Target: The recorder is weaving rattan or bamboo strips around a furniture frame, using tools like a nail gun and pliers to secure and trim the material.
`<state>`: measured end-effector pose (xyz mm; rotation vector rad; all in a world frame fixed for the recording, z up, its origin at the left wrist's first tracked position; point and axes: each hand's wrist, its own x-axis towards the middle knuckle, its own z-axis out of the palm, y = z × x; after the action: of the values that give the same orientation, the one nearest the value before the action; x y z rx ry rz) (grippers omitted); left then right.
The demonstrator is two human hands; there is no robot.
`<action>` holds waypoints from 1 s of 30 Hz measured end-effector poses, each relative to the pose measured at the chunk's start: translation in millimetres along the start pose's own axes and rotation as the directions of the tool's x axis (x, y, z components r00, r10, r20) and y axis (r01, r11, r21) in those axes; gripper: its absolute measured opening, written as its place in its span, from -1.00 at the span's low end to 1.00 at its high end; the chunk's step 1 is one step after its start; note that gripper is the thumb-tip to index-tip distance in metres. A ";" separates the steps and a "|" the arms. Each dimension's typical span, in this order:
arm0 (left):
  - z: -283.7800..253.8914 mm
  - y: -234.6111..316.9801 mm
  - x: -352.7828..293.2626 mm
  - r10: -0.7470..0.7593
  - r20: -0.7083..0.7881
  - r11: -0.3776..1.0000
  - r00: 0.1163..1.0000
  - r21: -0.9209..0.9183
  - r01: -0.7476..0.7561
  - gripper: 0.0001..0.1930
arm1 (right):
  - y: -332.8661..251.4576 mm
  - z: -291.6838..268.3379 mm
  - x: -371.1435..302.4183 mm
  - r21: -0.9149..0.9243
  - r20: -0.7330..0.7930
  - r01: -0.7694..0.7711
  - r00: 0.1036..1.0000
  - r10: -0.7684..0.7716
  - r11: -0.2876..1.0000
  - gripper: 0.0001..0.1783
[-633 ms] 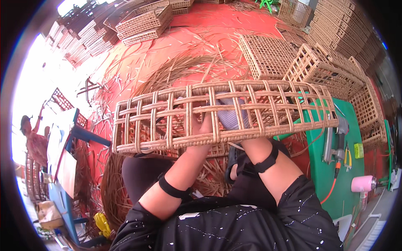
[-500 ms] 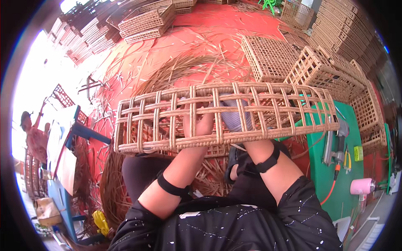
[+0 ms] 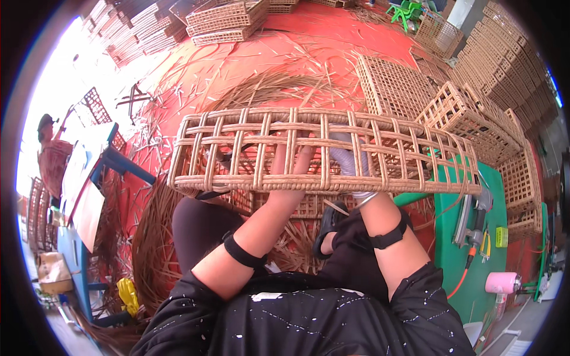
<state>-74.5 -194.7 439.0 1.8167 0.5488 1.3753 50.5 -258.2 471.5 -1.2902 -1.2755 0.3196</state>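
Note:
A rectangular open-lattice wicker basket (image 3: 344,187) is tilted on its side in front of me, over my lap. Both my hands reach under its lower rim and up behind the near lattice wall. My bare left hand (image 3: 281,160), partly hidden by the strands, has its fingers raised near the upper rim and appears to grip the weave. Close beside it, my right hand (image 3: 344,161), in a light grey glove, is closed at the basket too; its fingertips are mostly hidden. A loose strand hangs off the basket's right end.
On my right, a green table (image 3: 445,261) bears a nail gun (image 3: 475,222) with an orange hose, pliers (image 3: 486,244) and a pink flask (image 3: 502,282). Wicker baskets (image 3: 395,89) stand beyond it. Cane strips (image 3: 157,228) litter the red floor. A person (image 3: 54,157) is at far left, by a blue-legged table (image 3: 127,169).
My view has shifted slightly. The basket has tilted a little, its left end rising. My left fingers now reach higher behind the lattice, and my right hand remains close by.

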 end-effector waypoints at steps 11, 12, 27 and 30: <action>-19.4 20.8 26.3 0.272 0.228 0.928 0.935 0.194 -0.318 -0.60 | 8.4 -14.8 -4.8 0.371 0.386 -0.491 0.853 0.350 0.788 -0.68; -21.1 20.2 28.8 0.312 0.243 0.907 0.919 0.212 -0.364 -0.61 | 6.2 -14.0 -6.1 0.357 0.381 -0.488 0.855 0.352 0.796 -0.68; -35.6 16.1 26.8 0.231 0.238 0.966 0.944 0.062 -0.252 -0.74 | -12.0 -3.2 -69.2 0.076 -0.047 -0.463 0.883 0.467 0.883 -0.68; -40.9 19.7 22.2 0.073 0.439 0.995 0.896 -0.094 -0.035 -0.77 | -4.2 -0.6 -80.0 -0.031 -0.135 -0.447 0.888 0.440 0.894 -0.64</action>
<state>-108.0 -177.4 472.6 2.0028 0.1969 0.9527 20.9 -322.5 434.0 -1.6284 -0.8781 0.5170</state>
